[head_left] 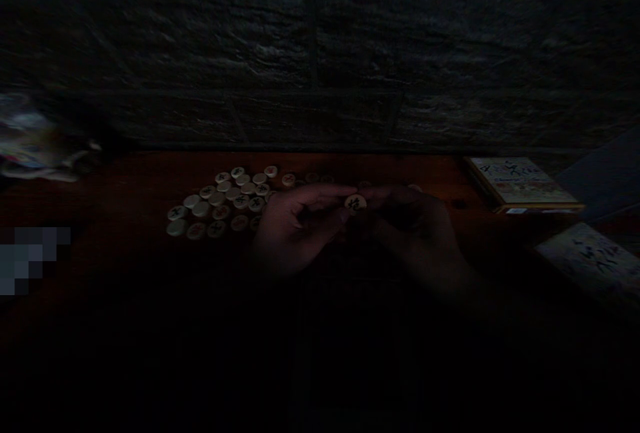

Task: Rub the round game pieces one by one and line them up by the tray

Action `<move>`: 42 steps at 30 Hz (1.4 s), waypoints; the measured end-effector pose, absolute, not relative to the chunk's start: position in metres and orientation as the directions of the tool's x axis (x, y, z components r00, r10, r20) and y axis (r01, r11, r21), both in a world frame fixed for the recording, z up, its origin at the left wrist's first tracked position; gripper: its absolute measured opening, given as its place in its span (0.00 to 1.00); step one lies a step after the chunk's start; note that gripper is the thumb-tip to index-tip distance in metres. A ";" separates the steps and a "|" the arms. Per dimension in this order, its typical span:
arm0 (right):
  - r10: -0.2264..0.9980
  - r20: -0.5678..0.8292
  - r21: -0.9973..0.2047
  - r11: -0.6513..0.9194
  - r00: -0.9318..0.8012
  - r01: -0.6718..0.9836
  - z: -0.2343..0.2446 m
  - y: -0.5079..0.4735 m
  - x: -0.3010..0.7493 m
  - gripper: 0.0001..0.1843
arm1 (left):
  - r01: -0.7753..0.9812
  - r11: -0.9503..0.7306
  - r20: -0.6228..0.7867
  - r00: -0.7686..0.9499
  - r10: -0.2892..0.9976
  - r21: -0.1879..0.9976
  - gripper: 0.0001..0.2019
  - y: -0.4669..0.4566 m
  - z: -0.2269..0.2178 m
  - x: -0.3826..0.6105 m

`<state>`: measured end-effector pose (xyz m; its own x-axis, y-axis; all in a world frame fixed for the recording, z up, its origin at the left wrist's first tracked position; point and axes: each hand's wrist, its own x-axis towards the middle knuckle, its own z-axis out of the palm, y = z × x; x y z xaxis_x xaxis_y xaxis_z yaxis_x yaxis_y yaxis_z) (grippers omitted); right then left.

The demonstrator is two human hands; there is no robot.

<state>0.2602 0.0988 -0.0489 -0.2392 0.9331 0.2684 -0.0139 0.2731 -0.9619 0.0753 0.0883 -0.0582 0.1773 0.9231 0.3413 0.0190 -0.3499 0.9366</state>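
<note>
A round, pale Chinese chess piece (355, 204) with a dark character faces me between my two hands. My left hand (297, 226) pinches it from the left, with the thumb at its lower edge and the fingers along the top. On the other side my right hand (423, 230), deep in shadow, is curled with its fingertips at the piece's right edge. Several more Chinese chess pieces (217, 198) lie loosely spread left of my hands, some with red or dark characters up, others blank side up. A few pieces behind my fingers are partly hidden.
The scene is very dark. A wooden table (130, 186) meets a stone-block wall (320, 53) at the back. A flat printed box (525, 183) lies at the right, with another printed panel (593, 256) nearer me. A blurred plastic bag (35, 140) is at the far left.
</note>
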 end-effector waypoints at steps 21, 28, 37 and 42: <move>0.943 0.245 -0.968 0.250 -0.226 -0.007 -0.050 0.097 0.262 0.04 | 0.050 -0.321 0.311 0.144 0.940 0.946 0.10 0.088 -0.055 0.078; 0.944 0.256 -0.967 0.246 -0.211 -0.072 -0.049 0.097 0.259 0.03 | 0.029 -0.320 0.312 0.155 0.938 0.947 0.10 0.089 -0.056 0.077; 0.945 0.266 -0.964 0.261 -0.193 -0.049 -0.050 0.097 0.260 0.05 | 0.090 -0.394 0.380 0.137 0.915 0.915 0.10 0.090 -0.058 0.076; 0.944 0.264 -0.964 0.263 -0.200 -0.028 -0.052 0.097 0.261 0.06 | 0.061 -0.376 0.365 0.138 0.921 0.925 0.11 0.090 -0.059 0.077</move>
<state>0.2609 0.0974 -0.0517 -0.2001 0.9436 0.2637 -0.0283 0.2634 -0.9643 0.0773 0.0901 -0.0588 0.1383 0.9207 0.3649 0.0613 -0.3757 0.9247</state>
